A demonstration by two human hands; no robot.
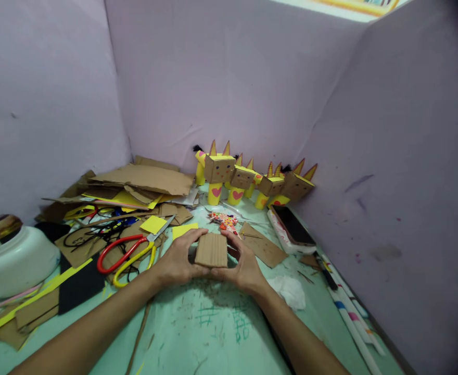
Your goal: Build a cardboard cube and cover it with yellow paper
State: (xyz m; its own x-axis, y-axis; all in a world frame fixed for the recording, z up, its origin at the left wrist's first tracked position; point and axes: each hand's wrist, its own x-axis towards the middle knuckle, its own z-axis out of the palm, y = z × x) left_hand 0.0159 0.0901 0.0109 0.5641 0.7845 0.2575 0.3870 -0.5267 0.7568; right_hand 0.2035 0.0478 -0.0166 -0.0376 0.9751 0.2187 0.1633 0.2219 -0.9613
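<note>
A small brown cardboard box (212, 249) is held between both hands over the green tabletop (182, 333). My left hand (178, 260) grips its left side, thumb low and fingers at the upper edge. On the opposite side, my right hand (243, 264) pinches it the same way. The box's underside is hidden. Scissors with red and yellow handles (135, 252) lie left of my left hand, close to a yellow paper square (153, 224). Just beyond the box rests a colourful patterned object (225, 219) I cannot name.
Yellow paper animals with cardboard heads (219, 169) stand at the back. Cardboard sheets (147, 178) are piled at back left, with a white pot (14, 260) nearer. To the right are a phone (293, 224), crumpled tissue (289, 291) and several markers (350, 312). Pale walls enclose the table.
</note>
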